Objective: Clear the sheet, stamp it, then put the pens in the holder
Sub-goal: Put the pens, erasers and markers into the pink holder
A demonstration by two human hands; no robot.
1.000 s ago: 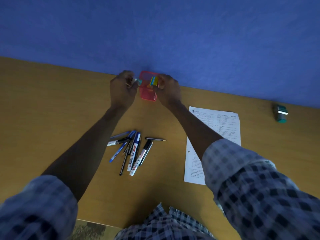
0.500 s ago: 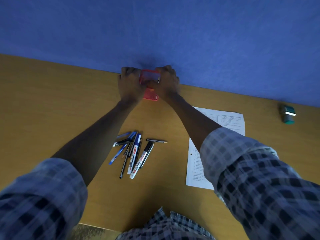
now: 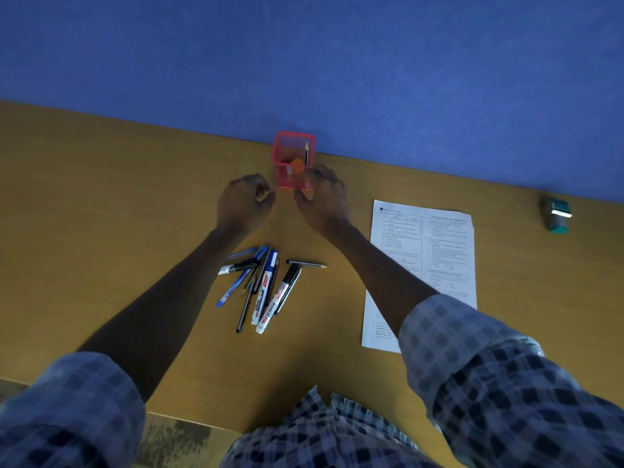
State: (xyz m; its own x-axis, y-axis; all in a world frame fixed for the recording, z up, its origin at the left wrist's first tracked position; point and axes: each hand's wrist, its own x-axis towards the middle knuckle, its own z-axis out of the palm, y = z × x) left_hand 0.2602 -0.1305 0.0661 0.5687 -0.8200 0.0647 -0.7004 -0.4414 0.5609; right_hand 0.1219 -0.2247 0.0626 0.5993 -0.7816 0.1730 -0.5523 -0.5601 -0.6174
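Observation:
A red mesh pen holder (image 3: 293,180) stands at the desk's back edge against the blue wall. Inside it a dark pencil (image 3: 306,154) stands upright beside something orange (image 3: 297,162). My left hand (image 3: 244,204) hovers just left of the holder's base, its fingers curled on nothing. My right hand (image 3: 322,197) is at the holder's front right corner, fingers curled too, with nothing seen in them. A heap of several pens and markers (image 3: 261,287) lies between my forearms. The printed sheet (image 3: 425,251) lies to the right, with my right forearm over its lower left part.
A green and grey stamp (image 3: 557,216) lies on its side at the far right of the wooden desk (image 3: 101,214). A single pencil (image 3: 307,264) lies crosswise beside the heap. The blue wall closes off the back.
Both hands were round the holder, putting coloured items in; they have let go and drawn back towards me. The holder now stands free.

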